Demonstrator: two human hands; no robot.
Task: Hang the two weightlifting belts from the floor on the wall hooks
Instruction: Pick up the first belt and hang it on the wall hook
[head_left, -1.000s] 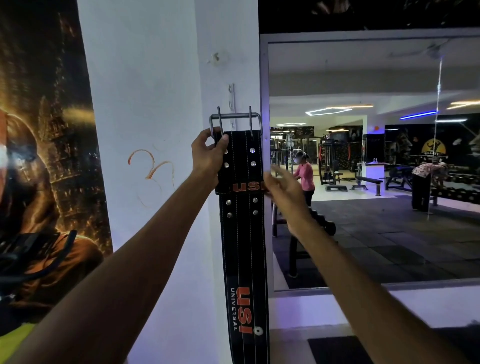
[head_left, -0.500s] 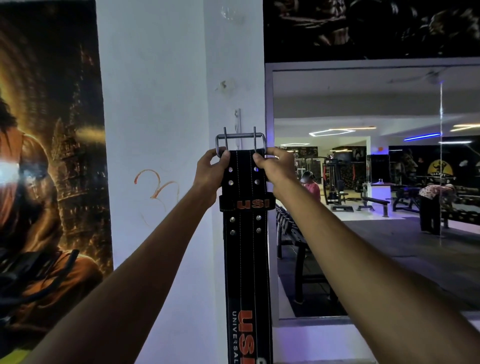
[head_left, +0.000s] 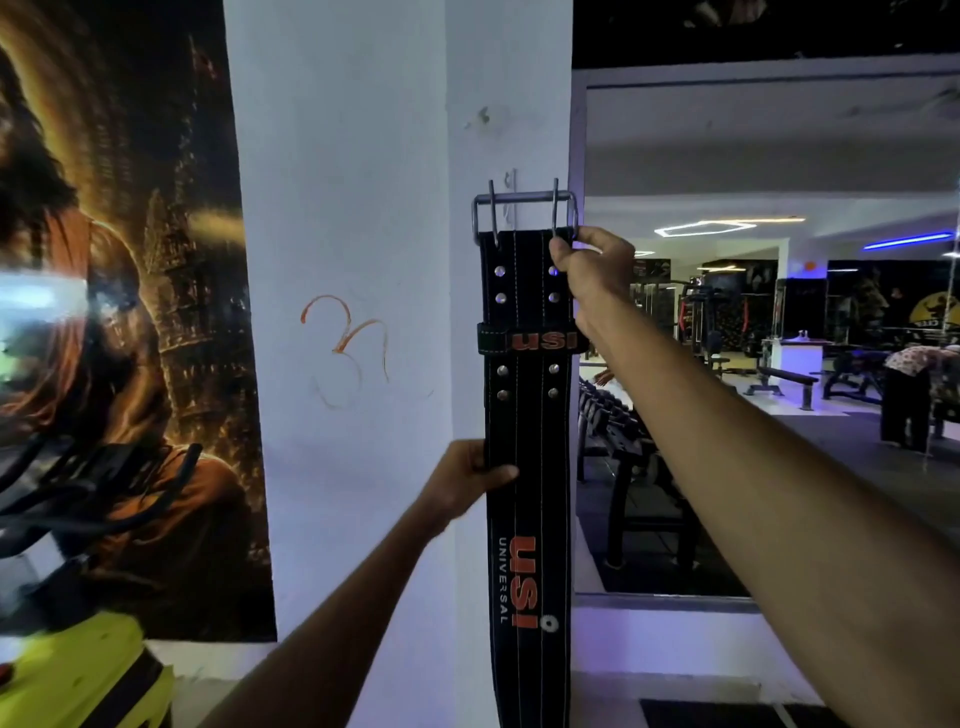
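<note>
White-painted pillar (head_left: 343, 208) fills the centre of the frame, flanked at the left by a dark, gold-lit wall poster (head_left: 119, 260) and at the right by a large mirror (head_left: 769, 156) that reflects the gym floor with its benches and racks. Down the pillar's right-hand face, from just above mid-frame to the bottom edge, hangs one black weightlifting belt (head_left: 527, 457), lettered in orange, held flat against the paint. Right hand (head_left: 592, 270) is clamped on the belt's upper right corner, just below the buckle; left hand (head_left: 467, 478) is closed on the belt's left edge lower down, thumb across the front, steadying the strap. Steel double-prong buckle (head_left: 524, 213) sits at the top of the belt, its frame level with a small wall hook (head_left: 511, 182) whose thin upright shows just above and behind the top bar. Whether the buckle frame already bears on the hook or is only held in front of it cannot be told, since the hook's lower part is hidden and both hands carry the belt. Judged from this, the first belt is at the point of being hung but not yet released; the second belt is nowhere in view, so roughly half the task or more appears to remain: settling this buckle, letting go, then fetching and hanging the other.
</note>
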